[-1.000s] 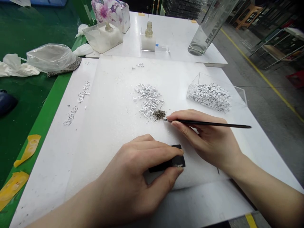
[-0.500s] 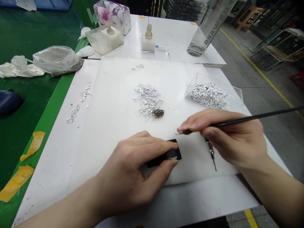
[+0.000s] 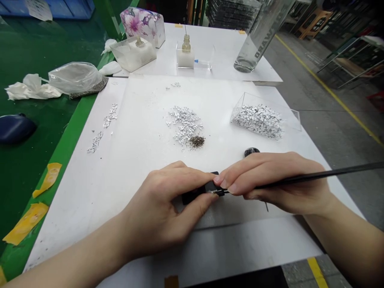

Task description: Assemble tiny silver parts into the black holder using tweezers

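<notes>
The clear glass cylinder [image 3: 249, 60] at the far right of the table [image 3: 78, 192] bears dark capitals running up its side; "WARD" is legible at the lower end, while the rest is hard to make out. A white sheet [image 3: 39, 10] on the blue bin [image 3: 69, 11] has print too small to read. The flowered box [image 3: 142, 26] shows no legible words.

The left hand [image 3: 168, 200] grips a small black block [image 3: 189, 197] on the white mat [image 3: 141, 160], in front of the person. The right hand [image 3: 279, 182] pinches a slim black tool [image 3: 339, 172], its tip at the block beside the left fingertips. Beyond them lie white pieces [image 3: 184, 120], dark grains [image 3: 197, 141] touching their near edge, and a clear box [image 3: 237, 112] of similar white pieces.
</notes>
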{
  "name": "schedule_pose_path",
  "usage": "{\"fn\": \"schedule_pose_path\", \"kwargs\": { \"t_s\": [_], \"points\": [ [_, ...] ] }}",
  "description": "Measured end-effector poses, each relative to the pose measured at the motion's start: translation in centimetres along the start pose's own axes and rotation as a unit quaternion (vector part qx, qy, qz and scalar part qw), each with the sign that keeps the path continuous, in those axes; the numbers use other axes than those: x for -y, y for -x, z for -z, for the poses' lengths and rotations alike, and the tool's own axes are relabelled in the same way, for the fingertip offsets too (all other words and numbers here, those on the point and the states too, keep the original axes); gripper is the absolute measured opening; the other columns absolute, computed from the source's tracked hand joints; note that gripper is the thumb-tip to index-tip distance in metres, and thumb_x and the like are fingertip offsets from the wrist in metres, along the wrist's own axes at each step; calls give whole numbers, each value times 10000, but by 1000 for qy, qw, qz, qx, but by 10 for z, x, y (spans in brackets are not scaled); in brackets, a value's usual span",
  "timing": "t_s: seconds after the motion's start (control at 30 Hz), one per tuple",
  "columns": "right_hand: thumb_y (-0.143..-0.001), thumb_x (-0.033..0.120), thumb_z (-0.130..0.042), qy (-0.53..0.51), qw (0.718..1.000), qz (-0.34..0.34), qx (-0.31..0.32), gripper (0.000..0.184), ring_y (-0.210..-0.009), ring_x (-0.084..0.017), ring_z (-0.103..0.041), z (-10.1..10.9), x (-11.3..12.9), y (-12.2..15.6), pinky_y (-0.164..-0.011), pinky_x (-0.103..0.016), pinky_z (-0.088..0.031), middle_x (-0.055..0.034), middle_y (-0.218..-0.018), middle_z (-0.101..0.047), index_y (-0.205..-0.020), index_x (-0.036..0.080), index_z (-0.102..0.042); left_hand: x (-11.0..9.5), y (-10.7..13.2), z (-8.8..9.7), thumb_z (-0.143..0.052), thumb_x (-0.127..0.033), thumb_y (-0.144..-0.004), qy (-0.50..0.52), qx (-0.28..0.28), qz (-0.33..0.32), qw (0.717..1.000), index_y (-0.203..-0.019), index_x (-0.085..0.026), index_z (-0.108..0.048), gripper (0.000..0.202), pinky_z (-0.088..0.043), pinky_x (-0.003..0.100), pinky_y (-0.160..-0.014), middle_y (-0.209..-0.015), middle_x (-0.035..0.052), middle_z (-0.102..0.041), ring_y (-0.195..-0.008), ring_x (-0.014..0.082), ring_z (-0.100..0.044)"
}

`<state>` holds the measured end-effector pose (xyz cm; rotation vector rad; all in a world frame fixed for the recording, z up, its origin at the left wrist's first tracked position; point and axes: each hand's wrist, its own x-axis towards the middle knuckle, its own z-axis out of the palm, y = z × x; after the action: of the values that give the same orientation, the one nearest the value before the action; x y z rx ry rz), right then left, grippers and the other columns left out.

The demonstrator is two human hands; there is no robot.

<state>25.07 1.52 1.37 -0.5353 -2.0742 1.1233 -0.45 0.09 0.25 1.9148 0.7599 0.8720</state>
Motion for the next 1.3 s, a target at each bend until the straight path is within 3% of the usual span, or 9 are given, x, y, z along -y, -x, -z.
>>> {"fn": "schedule_pose_path", "kwargs": {
  "t_s": [0.57,0.77,1.3],
  "points": [
    [-997,155,-746,17,1000,16,9,162,-1102,-197,-797,0,1,0,-1000,-253,-657,-116,-1134,-824,-1152,141,-789,0,2,0,-648,-93,-975,14,10,-4,1000,-1084,-190,-782,199,-511,200,-880,-966,-26,-811,-818,86,-697],
    [-994,145,-747,14,1000,14,6,135,-1108,-185,-790,-1,2,0,-1021,-233,-644,-125,-1125,-821,-1116,102,-788,-1,0,0,-651,-81,-975,11,11,-2,1000,-1100,-188,-784,212,-515,197,-895,-963,-24,-806,-827,82,-704],
    [-1005,144,-732,9,1000,-10,8,133,-1105,-168,-790,-1,3,1,-1023,-211,-637,-97,-1140,-823,-1124,129,-787,-2,0,-1,-667,-84,-969,12,4,4,1000,-1102,-214,-789,222,-529,206,-895,-948,-44,-806,-825,79,-710]
  ]
}}
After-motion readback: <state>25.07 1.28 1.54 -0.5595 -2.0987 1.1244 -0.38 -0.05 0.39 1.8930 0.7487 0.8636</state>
